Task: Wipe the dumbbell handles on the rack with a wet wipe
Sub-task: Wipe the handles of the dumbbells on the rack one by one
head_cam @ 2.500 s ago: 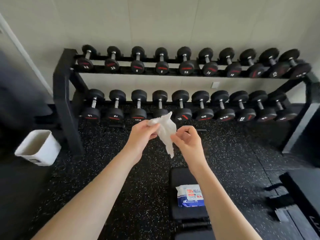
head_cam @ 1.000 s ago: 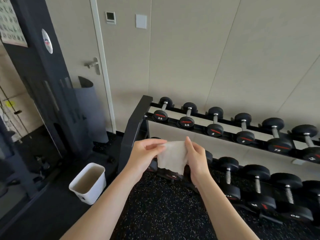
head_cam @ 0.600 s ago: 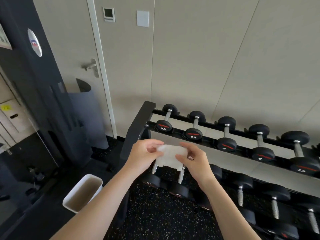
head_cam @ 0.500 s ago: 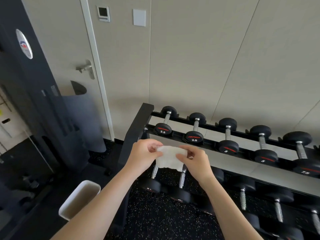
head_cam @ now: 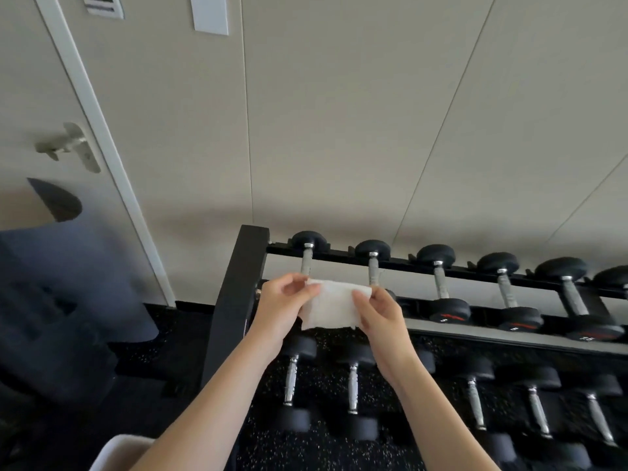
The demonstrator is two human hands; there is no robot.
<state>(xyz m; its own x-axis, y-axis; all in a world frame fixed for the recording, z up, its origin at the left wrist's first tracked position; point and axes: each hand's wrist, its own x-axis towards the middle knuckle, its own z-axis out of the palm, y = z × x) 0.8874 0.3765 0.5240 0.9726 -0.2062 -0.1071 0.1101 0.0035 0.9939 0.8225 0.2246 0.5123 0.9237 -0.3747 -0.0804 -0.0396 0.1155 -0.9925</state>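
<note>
A folded white wet wipe is stretched between my two hands. My left hand pinches its left edge and my right hand pinches its right edge. The wipe hangs just in front of the top tier of the black dumbbell rack, at its left end. Behind it stand the first dumbbell's metal handle and the second dumbbell's handle; their near heads are hidden by my hands and the wipe. More dumbbells run to the right. The lower tier's dumbbells show below my wrists.
A white bin stands on the floor at the bottom left, beside my left forearm. A door with a lever handle is on the left wall. Dark gym equipment fills the left side. Speckled black rubber floor lies under the rack.
I have stepped closer to the rack's left end. The wipe, earlier crumpled then unfolded, is now folded into a flat band and raised level with the top tier's first two handles.
</note>
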